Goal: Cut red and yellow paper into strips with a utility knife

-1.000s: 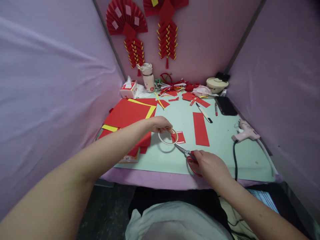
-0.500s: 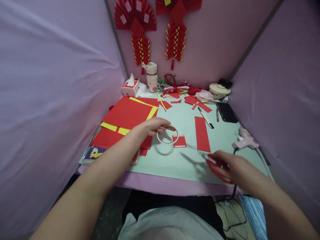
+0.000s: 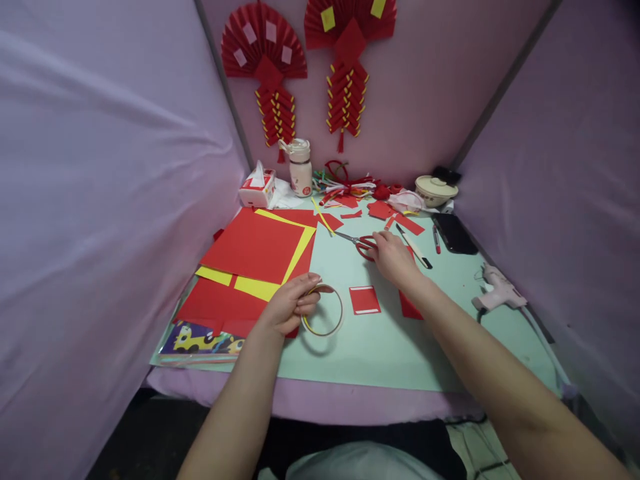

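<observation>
My left hand [image 3: 296, 305] grips a thin roll of tape [image 3: 340, 321] by its upper left edge, above the table's front half. Farther back, my right hand [image 3: 393, 257] has its fingers on the red handles of the scissors [image 3: 367, 247], whose blades point left toward a narrow yellow strip. Between the hands a small red square [image 3: 365, 301] with white strips along two edges lies on the pale green mat [image 3: 350, 363]. A longer red paper piece [image 3: 411, 307] is partly hidden under my right forearm.
Red and yellow sheets [image 3: 255, 243] are stacked at left. A white craft knife [image 3: 414, 246], a black phone [image 3: 454, 233] and a glue gun [image 3: 497, 291] lie at right. Behind stand a bottle [image 3: 301, 170], tissue pack [image 3: 258, 189] and lidded bowl [image 3: 436, 190].
My right hand has moved the scissors from the front right to the back middle of the mat. My left hand and the tape are slightly nearer me. The view has shifted.
</observation>
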Tool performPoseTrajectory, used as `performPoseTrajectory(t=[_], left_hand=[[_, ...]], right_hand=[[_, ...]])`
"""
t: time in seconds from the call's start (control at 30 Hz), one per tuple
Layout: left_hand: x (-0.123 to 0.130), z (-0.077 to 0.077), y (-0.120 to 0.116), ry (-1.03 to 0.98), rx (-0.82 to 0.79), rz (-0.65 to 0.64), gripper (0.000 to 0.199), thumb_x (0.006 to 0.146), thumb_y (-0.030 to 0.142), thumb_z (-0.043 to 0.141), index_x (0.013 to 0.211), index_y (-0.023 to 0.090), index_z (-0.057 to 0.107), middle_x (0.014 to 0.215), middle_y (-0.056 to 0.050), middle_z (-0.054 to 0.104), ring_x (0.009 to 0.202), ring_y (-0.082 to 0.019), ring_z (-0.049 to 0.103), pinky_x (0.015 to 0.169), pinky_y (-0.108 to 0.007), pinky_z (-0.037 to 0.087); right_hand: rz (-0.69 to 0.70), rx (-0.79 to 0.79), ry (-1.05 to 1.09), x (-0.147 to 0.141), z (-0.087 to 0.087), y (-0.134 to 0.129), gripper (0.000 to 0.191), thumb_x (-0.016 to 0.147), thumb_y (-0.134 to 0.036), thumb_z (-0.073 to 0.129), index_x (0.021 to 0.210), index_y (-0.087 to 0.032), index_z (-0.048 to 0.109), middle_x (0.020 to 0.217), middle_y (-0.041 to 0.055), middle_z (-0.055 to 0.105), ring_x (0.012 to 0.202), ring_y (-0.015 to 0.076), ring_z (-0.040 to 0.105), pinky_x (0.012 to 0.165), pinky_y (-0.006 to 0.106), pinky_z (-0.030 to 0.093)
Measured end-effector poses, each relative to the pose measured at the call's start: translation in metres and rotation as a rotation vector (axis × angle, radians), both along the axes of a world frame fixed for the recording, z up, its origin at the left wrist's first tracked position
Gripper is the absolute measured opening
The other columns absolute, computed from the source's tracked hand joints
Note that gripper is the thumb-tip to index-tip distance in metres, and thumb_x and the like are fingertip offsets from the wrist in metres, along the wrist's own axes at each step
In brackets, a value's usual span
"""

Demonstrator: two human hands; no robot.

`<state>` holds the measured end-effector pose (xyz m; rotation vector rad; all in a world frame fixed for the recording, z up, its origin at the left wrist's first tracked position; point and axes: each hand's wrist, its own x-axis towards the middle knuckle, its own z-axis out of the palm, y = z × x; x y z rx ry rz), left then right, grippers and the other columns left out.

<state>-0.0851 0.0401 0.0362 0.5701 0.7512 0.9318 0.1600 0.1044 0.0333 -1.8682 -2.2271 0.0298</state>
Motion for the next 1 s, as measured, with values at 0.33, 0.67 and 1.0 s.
performPoseTrajectory(t=[0.33, 0.67, 1.0], left_hand=[[-0.002, 0.011, -0.005, -0.043, -0.041, 0.067, 0.031, 0.071, 0.021, 0.082, 0.082, 0.013, 0.055, 0.073, -0.001, 0.063, 0.041, 0.004, 0.025, 0.033, -0.005, 0.02], [-0.001, 0.014, -0.005, -0.013, -0.062, 0.072, 0.033, 0.07, 0.024, 0.084, 0.081, 0.012, 0.056, 0.069, 0.003, 0.057, 0.041, 0.004, 0.023, 0.034, -0.005, 0.019], [0.0, 0.011, -0.003, 0.033, -0.069, 0.066, 0.033, 0.069, 0.026, 0.085, 0.082, 0.012, 0.058, 0.07, 0.003, 0.057, 0.041, 0.004, 0.023, 0.033, -0.006, 0.019]], right_hand=[[0.161, 0.07, 0.05, -0.028, -0.055, -0.161, 0.065, 0.092, -0.052, 0.057, 0.141, -0.01, 0.051, 0.143, 0.0215, 0.051, 0.13, 0.0365, 0.048, 0.107, 0.053, 0.043], [0.171, -0.033, 0.044, -0.023, -0.046, -0.157, 0.069, 0.087, -0.06, 0.061, 0.144, -0.022, 0.049, 0.148, 0.0197, 0.047, 0.135, 0.0363, 0.045, 0.11, 0.062, 0.034], [0.177, 0.021, 0.085, -0.008, -0.041, -0.129, 0.096, 0.094, -0.06, 0.049, 0.16, -0.02, -0.007, 0.163, 0.0175, 0.021, 0.152, 0.0323, 0.018, 0.118, 0.061, 0.022]])
